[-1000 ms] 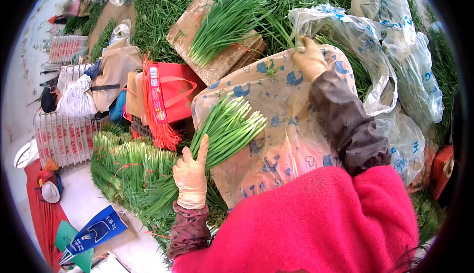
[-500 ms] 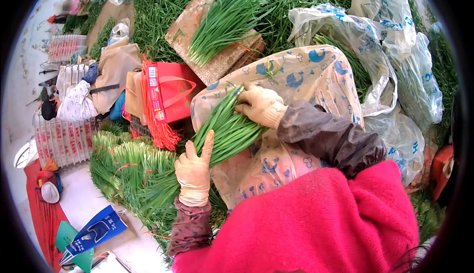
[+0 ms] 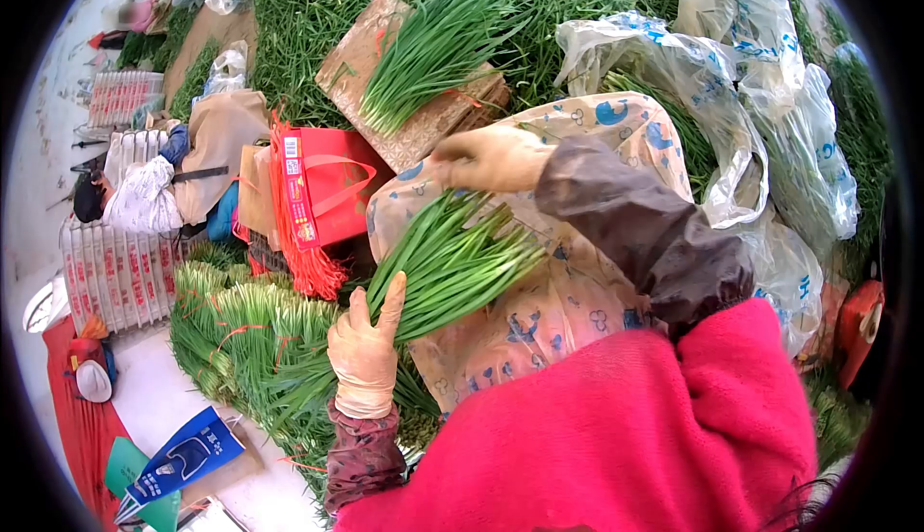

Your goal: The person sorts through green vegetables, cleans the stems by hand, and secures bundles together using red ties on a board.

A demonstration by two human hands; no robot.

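Observation:
My gloved left hand (image 3: 364, 363) is closed around a bundle of long green leafy stalks (image 3: 448, 267), whose pale ends fan out to the right over my lap. Above that bundle is my gloved right hand (image 3: 496, 158), off the stalks; its fingers are blurred, and whether anything is between them is unclear. A patterned plastic cover (image 3: 616, 291) lies over my lap beneath both hands. Another bunch of green stalks (image 3: 433, 51) rests on a brown board (image 3: 361, 51) beyond my right hand.
A red bag (image 3: 332, 185) with orange-red ties (image 3: 313, 267) stands left of the lap. Tied bundles (image 3: 250, 315) are stacked at lower left. Clear plastic bags (image 3: 741, 99) lie at right, and loose greens (image 3: 308, 12) spread behind. A blue flag-like item (image 3: 188, 455) is at bottom left.
My right hand has left the stalks and moved up and left. The bundle's pale ends now spread further right. My left hand, still around the bundle, has shifted slightly down and left.

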